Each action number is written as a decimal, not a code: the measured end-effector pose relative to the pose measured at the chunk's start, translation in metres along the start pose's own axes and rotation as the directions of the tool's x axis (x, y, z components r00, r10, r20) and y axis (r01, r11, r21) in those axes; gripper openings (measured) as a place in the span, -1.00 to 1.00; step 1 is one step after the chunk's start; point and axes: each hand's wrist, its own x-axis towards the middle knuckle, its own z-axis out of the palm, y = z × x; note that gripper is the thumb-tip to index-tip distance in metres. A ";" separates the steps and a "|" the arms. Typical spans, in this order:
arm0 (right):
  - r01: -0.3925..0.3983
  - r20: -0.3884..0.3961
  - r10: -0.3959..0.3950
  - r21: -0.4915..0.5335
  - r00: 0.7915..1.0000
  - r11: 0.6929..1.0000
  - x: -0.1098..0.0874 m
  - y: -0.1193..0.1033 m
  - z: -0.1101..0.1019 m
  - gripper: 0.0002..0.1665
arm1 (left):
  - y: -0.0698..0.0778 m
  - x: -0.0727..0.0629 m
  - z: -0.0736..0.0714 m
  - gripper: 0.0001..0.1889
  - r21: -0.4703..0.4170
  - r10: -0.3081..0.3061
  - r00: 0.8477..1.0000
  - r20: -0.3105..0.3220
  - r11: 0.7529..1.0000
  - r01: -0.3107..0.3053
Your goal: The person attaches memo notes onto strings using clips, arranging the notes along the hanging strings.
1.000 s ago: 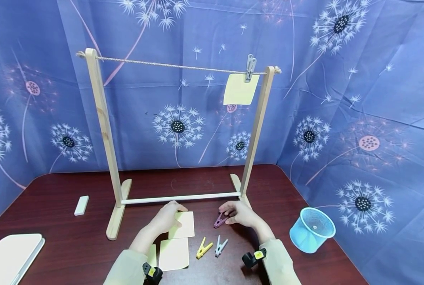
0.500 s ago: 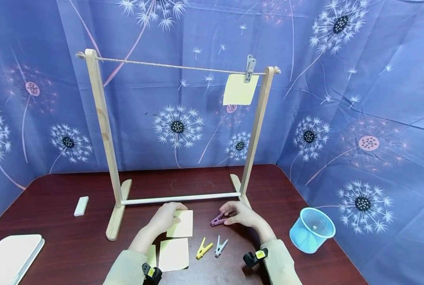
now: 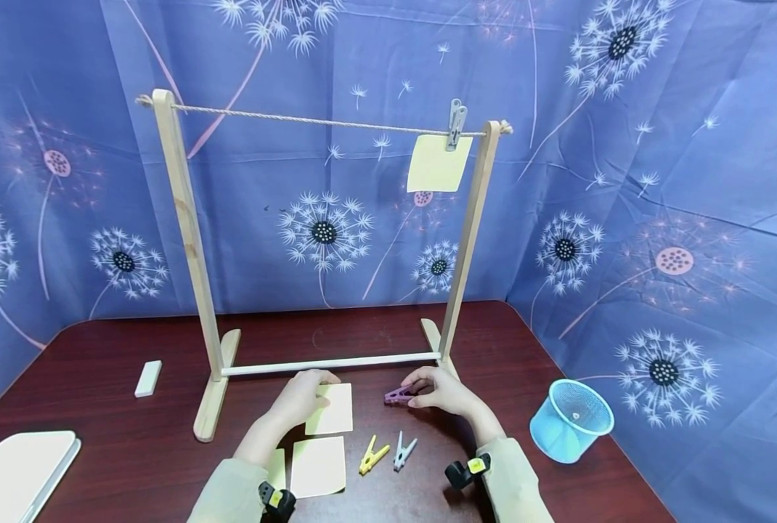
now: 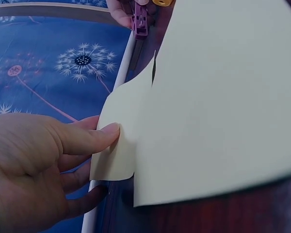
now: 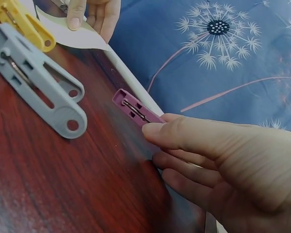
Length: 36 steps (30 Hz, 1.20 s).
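My left hand (image 3: 298, 400) pinches the left edge of a pale yellow paper square (image 3: 333, 410); in the left wrist view the thumb lies on top of the curved sheet (image 4: 123, 121). My right hand (image 3: 446, 393) holds a purple clothespin (image 3: 398, 396) by its handle end, its nose pointing left toward the paper. The right wrist view shows the purple clothespin (image 5: 134, 108) between thumb and fingers. Nearer on the table lie a second paper square (image 3: 319, 468), part of a third sheet (image 3: 277, 471), a yellow clothespin (image 3: 373, 456) and a grey-blue clothespin (image 3: 404, 452).
A wooden rack (image 3: 191, 240) stands behind the hands with a rope (image 3: 310, 121) across its top. A grey clothespin (image 3: 455, 125) holds a yellow sheet (image 3: 438, 164) there. A blue mesh cup (image 3: 561, 428) stands right; a white block (image 3: 148, 378) and a white case (image 3: 19, 472) lie left.
The purple clothespin has been lifted slightly and turned from slanting to nearly level, nose to the left. The paper in my left hand has shifted a little left and away from me.
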 end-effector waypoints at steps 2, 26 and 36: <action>-0.006 0.000 0.006 0.004 1.000 1.000 0.000 -0.001 0.000 -0.64 | -0.001 0.000 0.000 -0.68 -0.002 0.007 1.000 -0.005 1.000 -0.007; -0.011 -0.195 0.018 0.034 0.981 0.999 0.003 0.000 0.001 -0.63 | -0.006 0.000 -0.015 -0.77 -0.120 -0.012 1.000 0.012 0.993 0.013; -0.020 -0.263 0.045 0.099 0.964 0.995 0.003 -0.005 0.001 -0.56 | -0.014 -0.001 -0.033 -0.74 -0.240 0.096 0.992 0.085 0.968 -0.073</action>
